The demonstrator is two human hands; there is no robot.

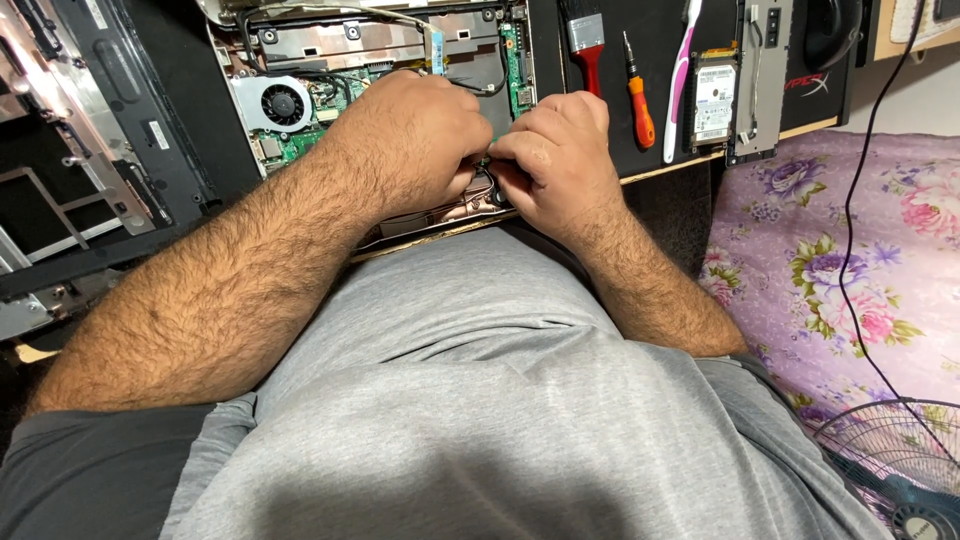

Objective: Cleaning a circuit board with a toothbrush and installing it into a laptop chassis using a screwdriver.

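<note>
Both hands are down over the near edge of the opened laptop chassis, and they meet almost knuckle to knuckle. The left hand comes in from the left, curled over, its fingers folded down and under so I cannot tell exactly what they grip. The right hand comes in from the right, fingertips bunched tight and pinching at a small dark part that sits right at the seam between the two hands, low on the board near the front rim.

That little part lies just below and between the fingertips, on the side closest to the person's body. The right hand looks nearer to it; its thumb and forefinger close right over it, while the left seems to brace beside it. Thin dark wires run away from the spot toward the back of the chassis, so the line of things here goes front to back, away from the person.

Off to the left on the board sits the round cooling fan, well apart from the hands. To the right, on the black mat, lie a red-handled brush, an orange screwdriver, a pink-and-white toothbrush and a bare hard drive, all untouched. A detached panel rests far left.
</note>
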